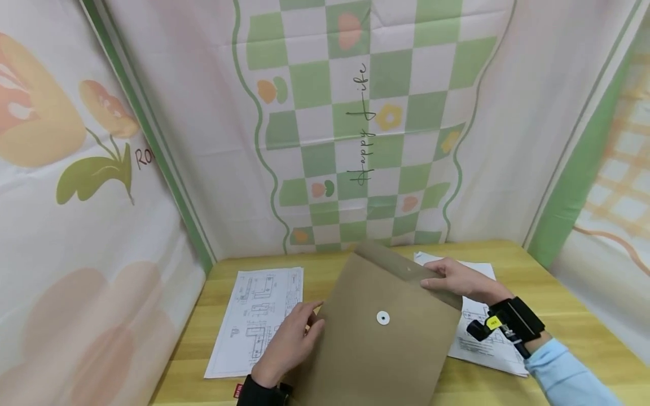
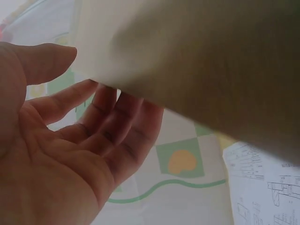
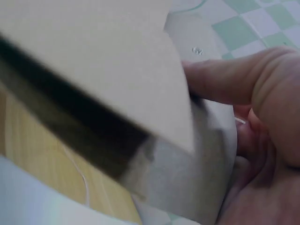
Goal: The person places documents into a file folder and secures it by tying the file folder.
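A brown kraft paper document envelope [image 1: 381, 361] with a white round button [image 1: 383, 318] is tilted above the table, its flap [image 1: 383, 260] lifted at the top. My right hand [image 1: 459, 279] pinches the flap near its right end between thumb and fingers. In the right wrist view, the envelope's mouth [image 3: 108, 145] gapes dark beside the flap. My left hand [image 1: 291, 341] is at the envelope's left edge. Its fingertips touch that edge in the left wrist view, while the thumb [image 2: 51, 61] stands apart from the paper.
Sheets with technical drawings [image 1: 254, 321] lie on the wooden table [image 1: 193, 344] at the left. More printed sheets [image 1: 477, 349] lie at the right, partly under my right arm. Patterned fabric [image 1: 376, 146] hangs behind and at both sides. A small red tag [image 1: 238, 390] shows near my left wrist.
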Tool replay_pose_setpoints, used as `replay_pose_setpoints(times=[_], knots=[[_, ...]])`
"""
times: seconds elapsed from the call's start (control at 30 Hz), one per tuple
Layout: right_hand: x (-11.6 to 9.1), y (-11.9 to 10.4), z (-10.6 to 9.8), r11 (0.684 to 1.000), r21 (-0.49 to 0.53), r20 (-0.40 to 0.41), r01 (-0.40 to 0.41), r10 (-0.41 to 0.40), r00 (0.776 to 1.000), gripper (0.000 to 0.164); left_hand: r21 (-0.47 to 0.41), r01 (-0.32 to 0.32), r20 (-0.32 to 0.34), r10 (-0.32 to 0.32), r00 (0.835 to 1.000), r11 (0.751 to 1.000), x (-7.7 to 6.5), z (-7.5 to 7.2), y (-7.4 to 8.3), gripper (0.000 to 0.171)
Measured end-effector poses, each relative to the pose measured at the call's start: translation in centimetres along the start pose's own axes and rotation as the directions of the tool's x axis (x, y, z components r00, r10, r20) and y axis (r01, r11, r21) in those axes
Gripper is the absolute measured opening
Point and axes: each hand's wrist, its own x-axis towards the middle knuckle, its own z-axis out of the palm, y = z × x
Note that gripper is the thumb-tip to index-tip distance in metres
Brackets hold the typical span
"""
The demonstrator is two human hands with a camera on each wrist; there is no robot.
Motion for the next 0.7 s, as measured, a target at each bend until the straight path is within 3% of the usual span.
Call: replay_pose_setpoints(times=[0.2, 0.47, 0.6, 0.7], knots=[[-0.4, -0.4, 1.0, 0.989, 0.150, -0.022, 0.009, -0.006, 1.000, 0.023, 0.044, 0.009, -0.080, -0.005, 0.997, 0.999, 0.5, -0.5, -0.3, 0.042], [-2.3, -0.3, 3.3, 0.951, 0.301, -0.055, -0.072, 0.093, 0.994, 0.026, 0.071, 0.008, -0.192, 0.006, 0.981, 0.997, 0.9, -0.6, -0.7, 0.036], [-3.0, -0.1, 5.0, 0.922, 0.380, -0.074, -0.067, 0.103, 0.992, 0.029, 0.175, -0.002, -0.308, 0.057, 0.950, 0.985, 0.7, -0.7, 0.3, 0.031], [-3.3, 0.0, 6.1, 0.898, 0.433, -0.080, -0.083, 0.130, 0.988, 0.031, 0.231, -0.067, -0.365, 0.151, 0.919, 0.971, 0.6, -0.8, 1.5, 0.026]])
